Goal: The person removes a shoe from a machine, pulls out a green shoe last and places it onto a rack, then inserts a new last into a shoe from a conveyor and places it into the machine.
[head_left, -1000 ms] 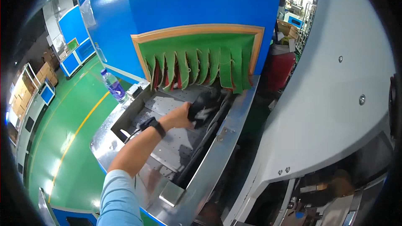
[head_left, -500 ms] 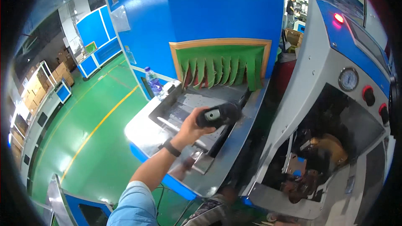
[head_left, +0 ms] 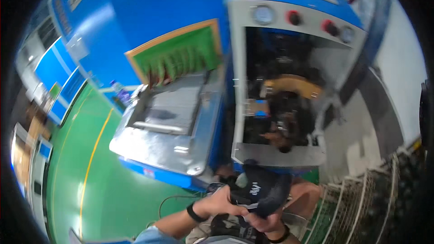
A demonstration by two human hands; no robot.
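Note:
Both my hands hold a black shoe upper (head_left: 266,192), apparently on a last, low in front of me. Pale markings show on its dark surface, and a greenish patch sits near its left edge. My left hand (head_left: 220,202) is closed on its left side, thumb toward the near end. At the lower end, my right hand (head_left: 266,222) grips it from beneath, its fingers partly hidden by the upper. Each wrist has a dark band. The picture is blurred by motion.
A blue machine with a green strip curtain (head_left: 181,61) and metal table (head_left: 149,147) stands ahead left. Right of it is a grey-and-blue machine (head_left: 280,153) with a gauge (head_left: 263,14), red-ringed knobs and a lit red lamp. A wire rack (head_left: 348,203) stands at lower right.
My view has turned right. My left hand has brought the shoe upper from over the metal table down in front of me, and my right hand now holds it too.

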